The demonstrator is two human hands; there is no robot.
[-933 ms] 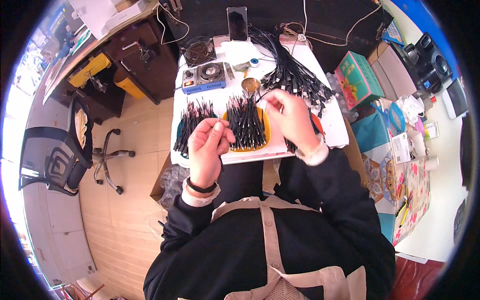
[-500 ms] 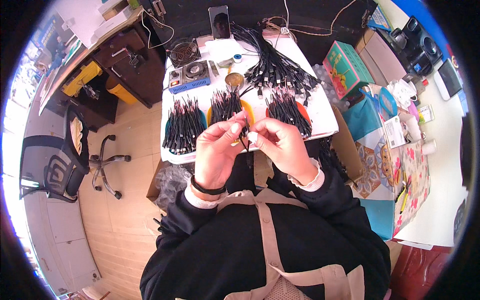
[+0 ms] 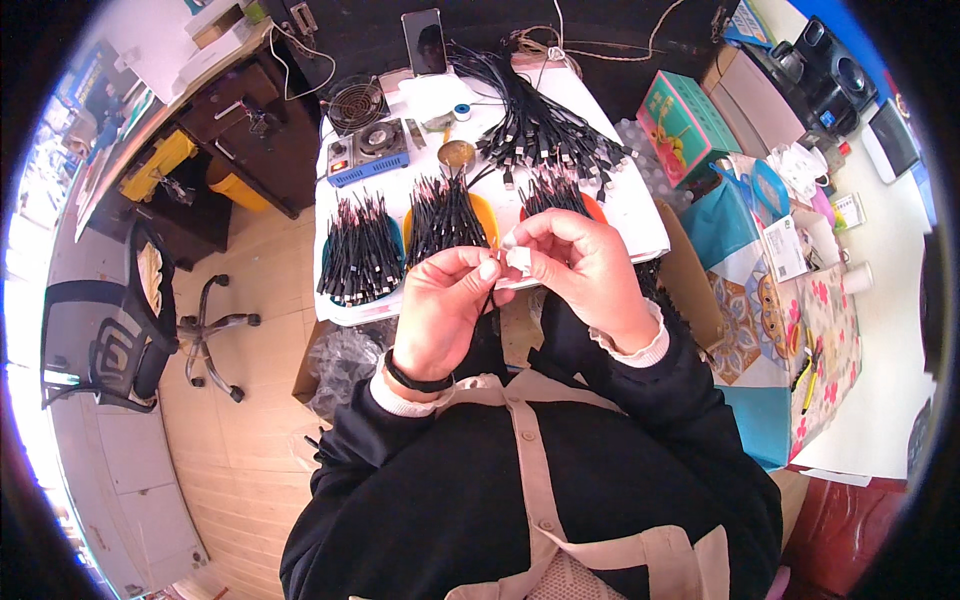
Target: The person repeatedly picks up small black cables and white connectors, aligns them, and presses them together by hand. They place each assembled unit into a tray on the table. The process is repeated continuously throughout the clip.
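Observation:
My left hand (image 3: 447, 305), with a black band at the wrist, is closed in a pinch on a thin black cable (image 3: 489, 298). Its fine wire end sticks up between thumb and forefinger. My right hand (image 3: 588, 272) is closed, its fingertips at that wire end; a white wrap (image 3: 518, 261) covers the thumb tip. Whether the right fingers grip the wire is too small to tell. Just beyond, bundles of short black cables stand in a teal bowl (image 3: 396, 237), a yellow bowl (image 3: 485, 214) and a red bowl (image 3: 596, 209), the last partly behind my right hand.
On the white table (image 3: 640, 225) stand a blue heating device (image 3: 370, 165), a round dish (image 3: 456, 154), a solder-like spool (image 3: 462, 111), a phone (image 3: 424, 42) and a fan of black cables (image 3: 545, 125). A green box (image 3: 685, 125) stands right, an office chair (image 3: 125, 320) left.
Both hands have come slightly lower and nearer to me. My right hand has turned and its fingertips have moved to the cable's wire end. The whole view has shifted a little.

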